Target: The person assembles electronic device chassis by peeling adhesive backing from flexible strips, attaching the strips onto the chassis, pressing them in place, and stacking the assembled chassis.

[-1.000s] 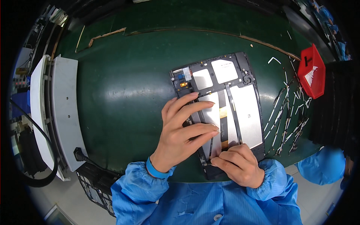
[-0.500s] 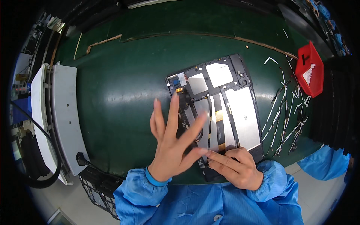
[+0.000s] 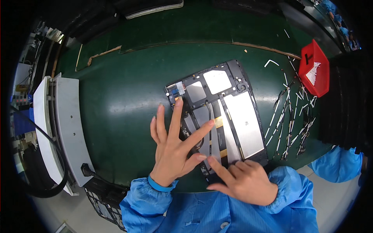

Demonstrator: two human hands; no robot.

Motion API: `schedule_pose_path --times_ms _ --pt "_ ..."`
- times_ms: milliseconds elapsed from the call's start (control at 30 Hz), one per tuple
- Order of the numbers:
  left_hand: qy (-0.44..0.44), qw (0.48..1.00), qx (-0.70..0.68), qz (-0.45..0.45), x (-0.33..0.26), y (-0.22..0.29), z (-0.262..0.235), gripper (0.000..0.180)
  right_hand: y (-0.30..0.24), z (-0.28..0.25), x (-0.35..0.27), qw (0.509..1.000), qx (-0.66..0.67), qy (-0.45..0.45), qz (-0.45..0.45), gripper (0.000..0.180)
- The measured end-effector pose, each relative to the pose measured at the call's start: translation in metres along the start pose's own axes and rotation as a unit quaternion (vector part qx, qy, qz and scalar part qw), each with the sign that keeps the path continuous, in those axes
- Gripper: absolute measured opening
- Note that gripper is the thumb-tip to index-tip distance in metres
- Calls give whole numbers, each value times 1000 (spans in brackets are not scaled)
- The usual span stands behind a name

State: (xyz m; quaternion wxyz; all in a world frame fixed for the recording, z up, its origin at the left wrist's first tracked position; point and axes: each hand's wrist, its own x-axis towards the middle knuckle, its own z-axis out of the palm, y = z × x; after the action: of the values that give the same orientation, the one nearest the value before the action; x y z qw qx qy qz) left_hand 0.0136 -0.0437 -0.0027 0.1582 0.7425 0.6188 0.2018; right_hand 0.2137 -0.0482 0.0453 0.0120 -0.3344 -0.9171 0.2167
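An opened tablet [image 3: 245,124] lies tilted on the green table, its black frame and silver inner plates showing. Dark ribbon cables [image 3: 232,126] run lengthwise over it, beside pieces of gold tape [image 3: 218,121]. My left hand [image 3: 169,155] is spread over the tablet's left side; its index fingertip rests near the gold tape. The right hand [image 3: 250,181] lies over the near end, index finger stretched onto the frame, thumb apart and the other fingers bent. Neither hand holds anything that I can see. Part of the tablet's near left side is hidden by my hands.
Many thin black-and-white strips [image 3: 289,116] are scattered right of the tablet. A red bin [image 3: 320,83] with white pieces stands behind them. At left is a white-grey fixture [image 3: 69,116] with a black cable [image 3: 87,169]. Black frames [image 3: 105,206] sit below the table edge.
My left index finger has come down onto the tablet. The right hand's index finger has stretched out and its thumb has moved apart. The whole view has shifted slightly.
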Motion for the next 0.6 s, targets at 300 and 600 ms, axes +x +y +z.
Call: schedule_pose_path --times_ms 300,600 --pt "57 998 -40 2 -10 4 5 46 0 2 -19 993 109 49 -16 62" --pt "32 998 47 4 -63 26 15 48 57 -35 33 632 744 -75 204 56"
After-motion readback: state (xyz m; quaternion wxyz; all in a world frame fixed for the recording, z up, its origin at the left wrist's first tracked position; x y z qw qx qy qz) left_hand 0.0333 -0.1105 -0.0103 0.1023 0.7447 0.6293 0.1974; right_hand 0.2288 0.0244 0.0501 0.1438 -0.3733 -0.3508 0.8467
